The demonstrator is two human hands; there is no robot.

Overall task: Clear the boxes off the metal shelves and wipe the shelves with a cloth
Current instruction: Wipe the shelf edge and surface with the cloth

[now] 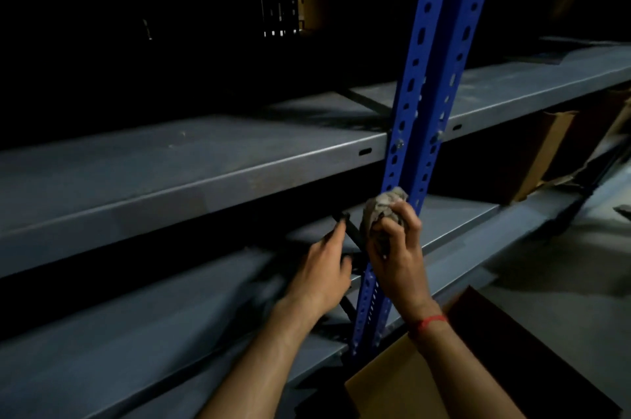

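Note:
A crumpled grey cloth (pixel 381 210) is gripped in my right hand (pixel 397 248), which holds it against the blue perforated upright post (pixel 420 90) of the metal shelving. My left hand (pixel 322 268) reaches just left of the post, fingers extended toward a dark diagonal brace (pixel 351 230) between the shelves. The grey upper shelf (pixel 164 162) is bare and dusty. The lower shelf (pixel 143 316) below it is bare too, partly blurred. An open cardboard box (pixel 403 381) stands at the bottom right under my right forearm.
More cardboard boxes (pixel 546 152) sit on the lower shelf to the right of the post. The right-hand upper shelf (pixel 532 84) carries dust. A pale floor (pixel 563 268) shows at the far right. The back of the shelving is dark.

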